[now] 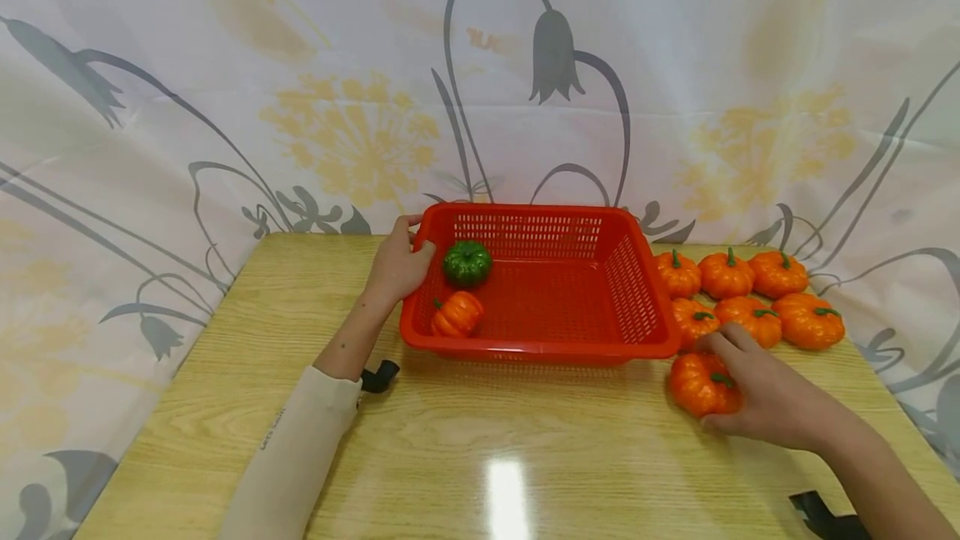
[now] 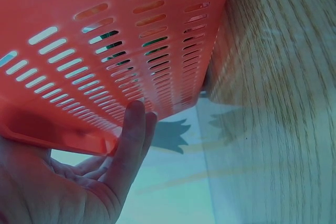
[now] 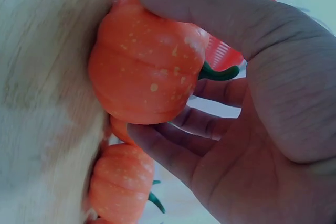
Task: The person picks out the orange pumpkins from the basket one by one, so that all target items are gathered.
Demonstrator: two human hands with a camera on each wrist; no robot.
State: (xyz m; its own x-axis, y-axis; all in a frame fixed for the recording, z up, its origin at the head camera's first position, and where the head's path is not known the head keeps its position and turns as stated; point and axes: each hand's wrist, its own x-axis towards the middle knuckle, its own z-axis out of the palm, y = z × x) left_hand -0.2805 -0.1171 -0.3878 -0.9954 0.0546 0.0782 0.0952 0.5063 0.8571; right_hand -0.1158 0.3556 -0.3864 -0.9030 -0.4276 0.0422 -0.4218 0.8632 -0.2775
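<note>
A red plastic basket (image 1: 540, 348) with slotted walls stands on the table. My left hand (image 1: 401, 265) holds its left rim, thumb at the top edge; the left wrist view shows fingers (image 2: 135, 124) against the outer wall (image 2: 157, 51). Inside the basket, along its left side, lie a green toy pumpkin (image 1: 467, 263) and an orange toy pumpkin (image 1: 457, 314). Off the basket's front right corner, my right hand (image 1: 765, 394) grips another orange pumpkin (image 1: 697, 386). Its thumb and fingers span opposite sides of that pumpkin (image 3: 149, 61), and the green stem points toward the palm.
Several orange pumpkins (image 1: 807, 322) sit in two rows to the right of the basket, close against one another. A flower-printed cloth (image 1: 360, 140) hangs behind the wooden table (image 1: 450, 448). Dark straps (image 1: 381, 377) show at both wrists.
</note>
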